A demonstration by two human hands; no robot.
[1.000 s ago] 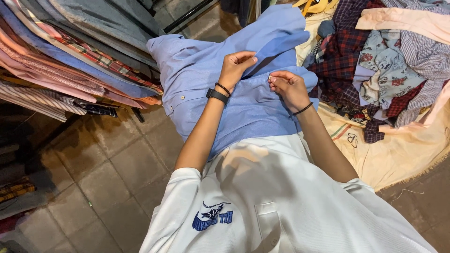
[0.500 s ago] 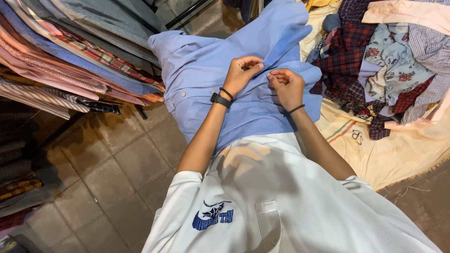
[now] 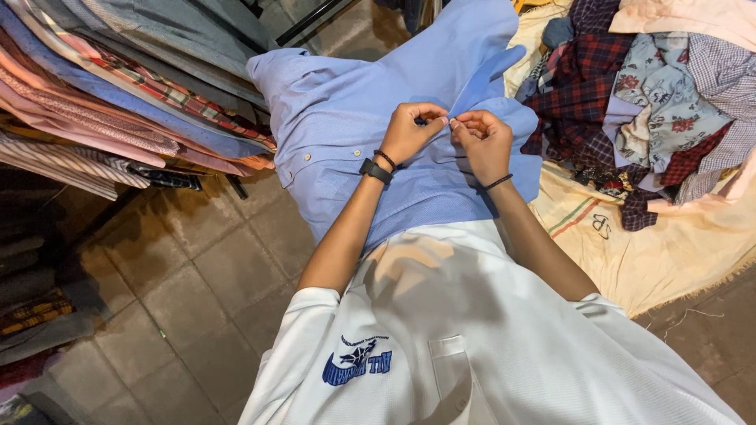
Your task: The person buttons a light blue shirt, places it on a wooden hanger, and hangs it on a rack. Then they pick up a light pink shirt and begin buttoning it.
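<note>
A light blue buttoned shirt (image 3: 370, 102) hangs spread out in front of me, over my white shirt. My left hand (image 3: 411, 131), with a black watch and a thin band at the wrist, pinches the blue cloth near the shirt's front edge. My right hand (image 3: 482, 142), with a thin black wristband, pinches the same spot from the other side. The fingertips of both hands meet at the fold below the collar. What lies between the fingertips is too small to make out.
A row of hanging shirts (image 3: 102, 102) in pink, striped and checked cloth fills the left. A heap of plaid and flowered shirts (image 3: 654, 102) lies at the right on a cream sheet (image 3: 677, 252). The tiled floor (image 3: 181, 299) lies below, to my left.
Both hands have come closer together on the blue shirt, until the fingertips meet. The shirt has shifted slightly as the view moved.
</note>
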